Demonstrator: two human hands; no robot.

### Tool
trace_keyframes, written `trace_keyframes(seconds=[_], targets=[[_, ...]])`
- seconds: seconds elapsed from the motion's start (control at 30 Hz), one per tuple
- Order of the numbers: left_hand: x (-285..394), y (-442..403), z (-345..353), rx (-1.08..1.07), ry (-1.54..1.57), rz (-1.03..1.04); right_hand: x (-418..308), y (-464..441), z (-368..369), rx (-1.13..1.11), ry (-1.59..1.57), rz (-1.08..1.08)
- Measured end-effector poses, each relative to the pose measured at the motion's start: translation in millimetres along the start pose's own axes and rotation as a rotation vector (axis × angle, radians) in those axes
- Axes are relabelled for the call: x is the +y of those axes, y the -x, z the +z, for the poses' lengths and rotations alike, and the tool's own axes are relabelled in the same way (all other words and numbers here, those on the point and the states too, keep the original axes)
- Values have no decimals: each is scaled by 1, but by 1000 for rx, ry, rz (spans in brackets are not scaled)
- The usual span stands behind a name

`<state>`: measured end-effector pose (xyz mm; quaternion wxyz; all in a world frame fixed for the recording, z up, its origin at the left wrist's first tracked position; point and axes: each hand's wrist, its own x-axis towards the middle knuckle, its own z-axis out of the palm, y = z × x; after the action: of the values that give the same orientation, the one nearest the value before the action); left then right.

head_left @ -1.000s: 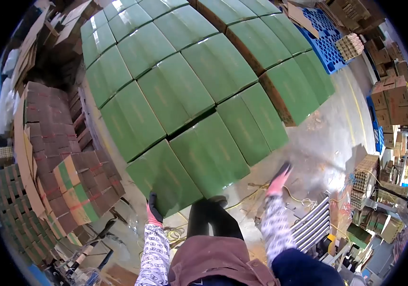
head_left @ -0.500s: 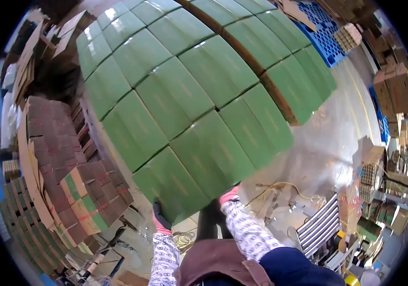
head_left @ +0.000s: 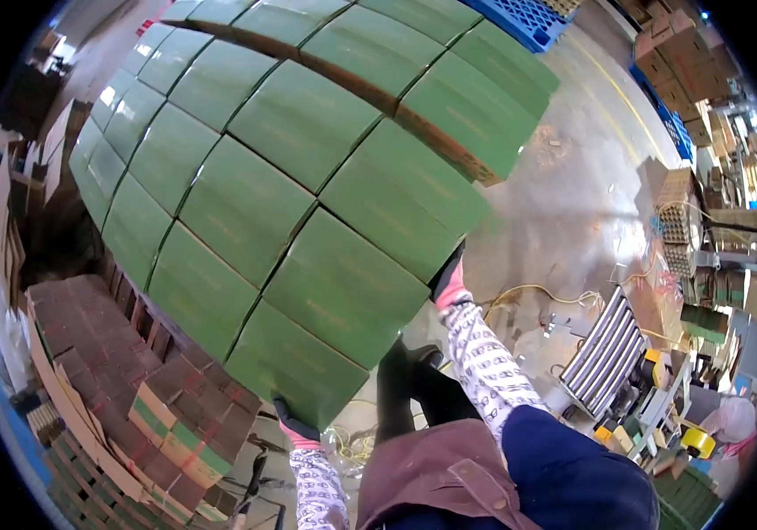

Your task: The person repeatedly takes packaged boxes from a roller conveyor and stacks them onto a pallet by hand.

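Green cartons (head_left: pixel 343 278), stacked centre — probably stiff, weighty, slick-faced; best held by opposite sides, low. Left hand (head_left: pixel 296 424) at near end, right hand (head_left: pixel 449 278) at right side — can't tell whether fingers grip.

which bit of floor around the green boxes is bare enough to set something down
The widest patch is the concrete floor right of the green boxes, above the yellow cord, though some small debris lies there. It's crowded around the roller conveyor at lower right and among the brown cartons on the left.
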<state>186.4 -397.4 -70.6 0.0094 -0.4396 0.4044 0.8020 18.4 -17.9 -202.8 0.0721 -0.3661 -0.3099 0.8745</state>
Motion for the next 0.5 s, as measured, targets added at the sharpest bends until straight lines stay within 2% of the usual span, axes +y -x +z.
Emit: trace_keyframes(seconds=[0.07,0.1,0.2,0.27,0.33,0.4,0.43,0.47,0.5], targets=[[5,8,20,0,-43,47,-72,46,53,-113,-9,364],[5,7,19,28,-71,60,-67,39,29,143,7,247],[8,4,16,8,-72,26,-72,55,-31,386,-51,149],[7,8,23,26,-78,24,-56,78,-39,458,-5,216],[5,2,11,-19,-82,-16,-22,101,-5,692,42,328],[2,3,4,-61,-33,-66,38,94,32,282,-439,274],[2,2,6,-90,14,-95,57,88,39,-45,-648,286],[8,1,5,-120,48,-130,59,91,36,1,-536,316],[3,-7,-8,-1,-56,-7,56,99,28,13,-507,404]])
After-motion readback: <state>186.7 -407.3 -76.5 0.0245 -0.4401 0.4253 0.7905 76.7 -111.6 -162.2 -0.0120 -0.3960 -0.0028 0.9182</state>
